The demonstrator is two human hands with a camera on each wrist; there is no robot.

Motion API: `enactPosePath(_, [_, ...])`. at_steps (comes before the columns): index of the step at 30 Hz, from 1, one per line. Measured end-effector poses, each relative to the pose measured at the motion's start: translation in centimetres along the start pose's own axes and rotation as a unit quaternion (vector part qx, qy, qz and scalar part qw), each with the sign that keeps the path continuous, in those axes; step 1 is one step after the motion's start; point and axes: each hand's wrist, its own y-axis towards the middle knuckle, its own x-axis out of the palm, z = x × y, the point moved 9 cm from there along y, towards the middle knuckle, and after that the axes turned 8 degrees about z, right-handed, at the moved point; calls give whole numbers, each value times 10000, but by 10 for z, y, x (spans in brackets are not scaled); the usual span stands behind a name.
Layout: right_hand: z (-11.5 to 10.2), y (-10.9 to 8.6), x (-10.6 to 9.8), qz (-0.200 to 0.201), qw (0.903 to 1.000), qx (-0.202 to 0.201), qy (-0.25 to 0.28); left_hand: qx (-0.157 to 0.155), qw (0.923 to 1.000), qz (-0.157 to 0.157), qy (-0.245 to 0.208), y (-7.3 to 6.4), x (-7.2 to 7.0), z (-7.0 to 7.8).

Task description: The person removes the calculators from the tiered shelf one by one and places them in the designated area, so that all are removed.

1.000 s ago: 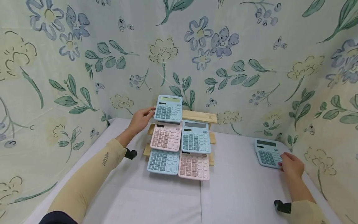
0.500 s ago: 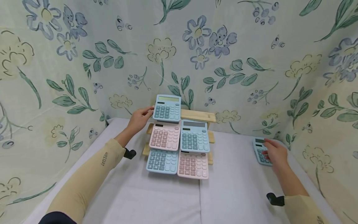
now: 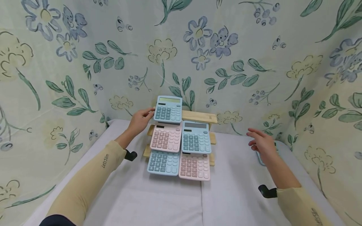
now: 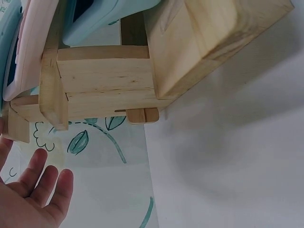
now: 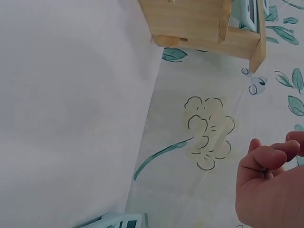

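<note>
A tiered wooden rack (image 3: 199, 116) holds two pink and several blue calculators, all leaning back. My left hand (image 3: 139, 121) is at the left edge of the top tier, beside the uppermost blue calculator (image 3: 168, 110). In the left wrist view its other fingers (image 4: 61, 190) stretch out, spread, beside the wood. Below that calculator sit a pink calculator (image 3: 166, 137) and a blue calculator (image 3: 196, 137). My right hand (image 3: 265, 146) is raised at the right, fingers loosely bent and nothing in them. Behind it, another blue calculator (image 3: 260, 159) lies mostly hidden on the table.
White cloth covers the table (image 3: 226, 188). A floral curtain (image 3: 118, 78) hangs along the back and both sides. The bottom tier carries a blue calculator (image 3: 163, 162) and a pink calculator (image 3: 194, 167). The top tier's right half shows bare wood.
My right hand has let go of the blue calculator on the table and moved left and up, in front of it. The left hand has stayed at the rack.
</note>
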Motion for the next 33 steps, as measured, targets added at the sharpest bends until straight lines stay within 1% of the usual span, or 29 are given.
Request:
enactPosePath(3, [-10, -4, 10, -56, 9999, -58, 121, -7, 10000, 0, 20, 0, 1, -1])
enactPosePath(8, [-29, -13, 28, -292, 9986, -342, 283, -16, 10000, 22, 52, 0, 2, 0])
enactPosePath(17, [-48, -25, 63, -567, 9961, -557, 392, 34, 10000, 73, 56, -1, 1, 2])
enactPosePath(24, [-57, -34, 88, -790, 9943, -490, 521, 59, 9999, 93, 84, -2, 1, 0])
enactPosePath(29, [-64, -39, 108, -1033, 9918, -475, 584, 73, 9999, 114, 20, -2, 0, 2])
enactPosePath(33, [-68, -41, 119, -1146, 9904, -461, 621, 74, 9999, 115, -18, -3, -1, 3])
